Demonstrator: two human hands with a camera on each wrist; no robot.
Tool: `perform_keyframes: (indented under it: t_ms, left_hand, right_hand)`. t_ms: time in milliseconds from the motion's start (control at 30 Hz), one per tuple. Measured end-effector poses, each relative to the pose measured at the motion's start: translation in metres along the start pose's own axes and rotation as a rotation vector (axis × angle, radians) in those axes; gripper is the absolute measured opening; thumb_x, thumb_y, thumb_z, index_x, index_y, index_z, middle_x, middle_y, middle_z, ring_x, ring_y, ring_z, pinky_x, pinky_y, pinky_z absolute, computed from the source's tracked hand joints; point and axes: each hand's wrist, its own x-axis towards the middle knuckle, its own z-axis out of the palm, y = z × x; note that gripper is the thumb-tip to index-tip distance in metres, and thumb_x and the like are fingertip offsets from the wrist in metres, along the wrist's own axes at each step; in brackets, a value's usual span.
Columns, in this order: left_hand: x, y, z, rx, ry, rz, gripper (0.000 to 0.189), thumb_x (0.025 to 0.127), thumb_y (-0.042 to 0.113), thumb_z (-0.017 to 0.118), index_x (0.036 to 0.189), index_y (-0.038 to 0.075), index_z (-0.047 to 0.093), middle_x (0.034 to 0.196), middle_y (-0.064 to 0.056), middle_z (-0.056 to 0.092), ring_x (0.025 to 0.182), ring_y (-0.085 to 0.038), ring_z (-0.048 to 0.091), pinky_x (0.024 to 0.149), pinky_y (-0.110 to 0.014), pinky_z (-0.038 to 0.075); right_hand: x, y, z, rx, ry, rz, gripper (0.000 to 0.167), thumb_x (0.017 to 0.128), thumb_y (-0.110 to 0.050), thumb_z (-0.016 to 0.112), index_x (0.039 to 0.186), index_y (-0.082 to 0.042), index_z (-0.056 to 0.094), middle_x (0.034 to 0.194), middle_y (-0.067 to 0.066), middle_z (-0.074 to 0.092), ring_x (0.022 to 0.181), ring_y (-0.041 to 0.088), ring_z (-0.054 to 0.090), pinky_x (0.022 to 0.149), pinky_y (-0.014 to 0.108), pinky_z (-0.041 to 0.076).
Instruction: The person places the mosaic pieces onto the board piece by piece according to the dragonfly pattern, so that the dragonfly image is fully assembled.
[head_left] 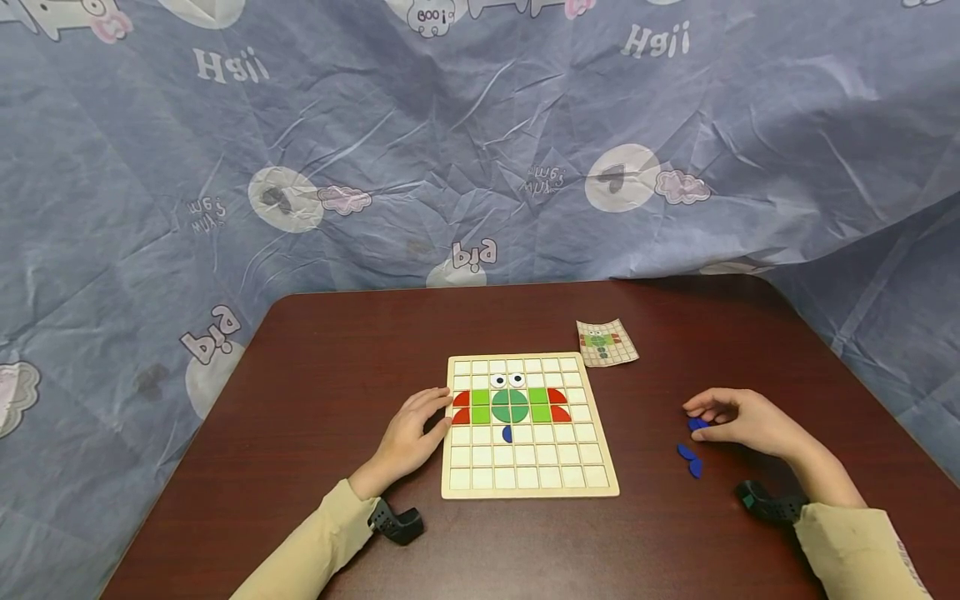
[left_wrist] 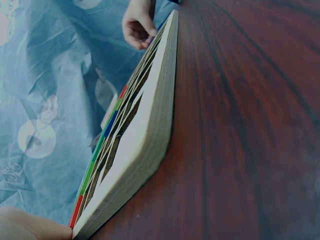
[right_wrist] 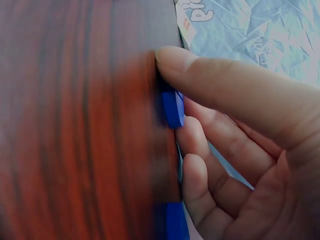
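A square wooden grid board (head_left: 536,481) lies on the table, bearing red, light green and green shapes, two round eye pieces and one blue rounded piece (head_left: 507,434). My left hand (head_left: 408,432) rests at the board's left edge, its fingers extended and fingertips at the rim. Off to the right, my right hand (head_left: 750,419) has its thumb and curled fingers around a small blue piece (right_wrist: 173,108), low over the table. Its thumb hides part of that piece in the right wrist view. Two more blue pieces (head_left: 687,452) lie just below this hand.
A small paper card (head_left: 607,343) printted with a similar coloured pattern lies beyond the board's far right corner. The dark reddish wooden table (head_left: 337,350) ends at a hanging blue patterned cloth (head_left: 420,158). Black bands (head_left: 397,523) are on both wrists.
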Motion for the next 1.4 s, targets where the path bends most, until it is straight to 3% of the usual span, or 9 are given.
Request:
perform_keyframes:
  t_ms: [400, 633, 967, 1200, 1400]
  left_hand:
    - [0.0, 0.0, 0.0, 0.014, 0.003, -0.002, 0.034, 0.094, 0.019, 0.057, 0.124, 0.003, 0.061, 0.135, -0.009, 0.051, 0.129, -0.025, 0.041, 0.104, -0.046, 0.035]
    - [0.0, 0.001, 0.0, 0.001, -0.001, -0.001, 0.034, 0.094, 0.018, 0.056, 0.124, 0.002, 0.06, 0.135, -0.01, 0.051, 0.128, -0.026, 0.041, 0.104, -0.047, 0.035]
    - [0.0, 0.001, 0.0, -0.007, -0.003, 0.0, 0.034, 0.095, 0.018, 0.056, 0.126, 0.003, 0.06, 0.136, -0.01, 0.05, 0.129, -0.025, 0.04, 0.103, -0.047, 0.036]
    - [0.0, 0.001, -0.001, -0.018, -0.002, 0.01, 0.035, 0.095, 0.018, 0.056, 0.126, 0.002, 0.059, 0.135, -0.011, 0.051, 0.128, -0.026, 0.041, 0.103, -0.048, 0.036]
    - [0.0, 0.001, 0.0, -0.01, -0.001, 0.013, 0.035, 0.095, 0.018, 0.056, 0.125, 0.002, 0.06, 0.135, -0.011, 0.051, 0.129, -0.026, 0.041, 0.103, -0.047, 0.036]
  right_hand:
    - [0.002, 0.0, 0.003, -0.016, 0.019, 0.062, 0.028, 0.076, -0.016, 0.079, 0.1, -0.006, 0.069, 0.088, 0.003, 0.067, 0.075, 0.007, 0.061, 0.062, 0.023, 0.052]
    - [0.003, -0.002, 0.002, 0.019, 0.009, 0.068, 0.024, 0.078, -0.009, 0.077, 0.099, -0.004, 0.068, 0.087, 0.006, 0.065, 0.075, 0.008, 0.06, 0.061, 0.023, 0.051]
    - [0.005, -0.004, 0.002, -0.023, 0.003, 0.088, 0.023, 0.08, -0.004, 0.073, 0.102, -0.004, 0.068, 0.091, 0.005, 0.064, 0.077, 0.006, 0.059, 0.063, 0.022, 0.051]
    - [0.008, -0.007, 0.002, 0.071, -0.019, 0.118, 0.023, 0.083, -0.003, 0.069, 0.105, 0.004, 0.065, 0.093, 0.012, 0.067, 0.08, 0.013, 0.066, 0.065, 0.026, 0.055]
    - [0.013, -0.012, 0.006, -0.04, 0.054, 0.115, 0.02, 0.083, -0.014, 0.072, 0.1, -0.003, 0.069, 0.087, 0.002, 0.068, 0.076, 0.007, 0.064, 0.064, 0.023, 0.053]
